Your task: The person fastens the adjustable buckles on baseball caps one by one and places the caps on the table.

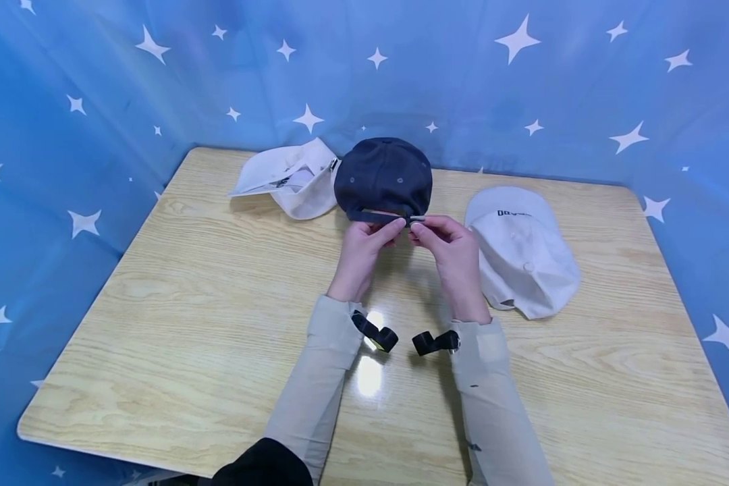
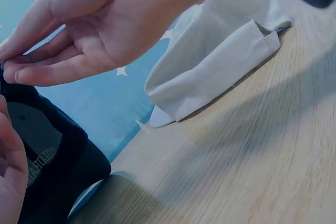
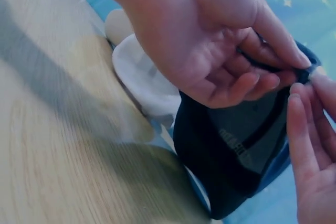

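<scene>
A dark navy cap (image 1: 384, 172) is at the middle of the far table side, its back and strap opening toward me. My left hand (image 1: 360, 255) pinches its back strap (image 1: 373, 217) between thumb and fingers. My right hand (image 1: 455, 253) pinches the strap's end by a small metal-coloured buckle (image 1: 416, 219). The fingertips of both hands nearly meet there. In the left wrist view, my right hand (image 2: 110, 24) spans the top, and fingers of my left hand (image 2: 9, 166) show at the edge. Pale lettering shows inside the navy cap (image 3: 210, 145) in the right wrist view.
A white cap (image 1: 306, 196) lies on its side left of the navy one, close against it. Another white cap (image 1: 522, 260) with dark lettering on its front lies beside my right hand. All are on a wood-grain table (image 1: 176, 324), with a blue starry curtain (image 1: 340, 74) behind.
</scene>
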Demonstrator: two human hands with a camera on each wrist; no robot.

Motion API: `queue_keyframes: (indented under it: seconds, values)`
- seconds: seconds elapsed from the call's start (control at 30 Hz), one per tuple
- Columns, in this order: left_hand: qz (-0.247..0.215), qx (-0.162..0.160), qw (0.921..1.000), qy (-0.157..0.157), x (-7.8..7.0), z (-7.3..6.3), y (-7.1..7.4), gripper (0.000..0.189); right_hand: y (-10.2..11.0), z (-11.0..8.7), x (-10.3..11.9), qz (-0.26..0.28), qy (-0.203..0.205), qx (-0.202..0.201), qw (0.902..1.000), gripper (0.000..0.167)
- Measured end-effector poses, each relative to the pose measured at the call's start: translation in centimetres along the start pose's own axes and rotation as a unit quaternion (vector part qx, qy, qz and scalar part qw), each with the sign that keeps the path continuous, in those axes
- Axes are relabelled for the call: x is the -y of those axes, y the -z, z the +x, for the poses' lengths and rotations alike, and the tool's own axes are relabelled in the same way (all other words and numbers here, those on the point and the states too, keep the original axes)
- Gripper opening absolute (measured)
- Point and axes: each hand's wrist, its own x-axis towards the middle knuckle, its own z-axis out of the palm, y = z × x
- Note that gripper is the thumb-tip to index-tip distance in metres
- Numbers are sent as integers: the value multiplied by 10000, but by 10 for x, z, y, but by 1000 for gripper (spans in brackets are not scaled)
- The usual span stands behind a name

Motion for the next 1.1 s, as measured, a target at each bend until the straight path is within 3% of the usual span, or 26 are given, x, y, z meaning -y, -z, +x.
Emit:
queue_keyframes:
  seconds: [0.17, 0.23, 0.27, 0.33, 0.4, 0.43, 0.53, 0.57, 0.63, 0.77, 0.8, 1.0, 1.1]
  values:
    - [401, -169, 9989, -150, -4, -2, -4, 22, -3, 0, 0, -178, 34, -66, 9998, 24]
    - [501, -203, 9983, -198, -5, -2, -5, 21, 5, 7, -23, -407, 351, -158, 9984, 29]
    - [544, -190, 9981, -218, -5, -2, -6, 21, 2, 6, -17, -310, 278, -186, 9990, 26]
    - [483, -110, 9986, -194, -5, -2, -6, 20, 1, 5, -14, -186, 424, -178, 9988, 25]
    - [398, -15, 9991, -155, -4, -2, -5, 21, -10, -2, 8, -116, 287, -302, 9991, 24]
    - [380, 13, 9992, -147, -4, -1, -5, 21, -11, -3, 9, -66, 330, -268, 9991, 23]
    - [324, 92, 9994, -120, -4, -1, -4, 24, -4, 1, -3, -78, 481, -177, 9987, 26]
    - [318, 122, 9993, -123, -4, -1, -4, 24, -8, -1, 8, 34, 349, -132, 9993, 23]
    - [319, 189, 9993, -108, -3, -1, -4, 24, 5, 7, -14, 110, 535, 66, 9985, 24]
    - [225, 240, 9995, -21, -2, 0, -5, 21, 2, 5, -7, 59, 449, 90, 9989, 23]
    - [155, 220, 9996, 13, -1, 1, -5, 20, 4, 6, -14, -85, 531, 59, 9985, 25]
    - [-604, -10, 9980, 201, 2, 3, -3, 16, -25, -15, 41, -253, 222, -114, 9994, 27]
    - [-677, -99, 9974, 219, 2, 3, -2, 16, -22, -13, 37, -76, 160, -32, 9998, 24]
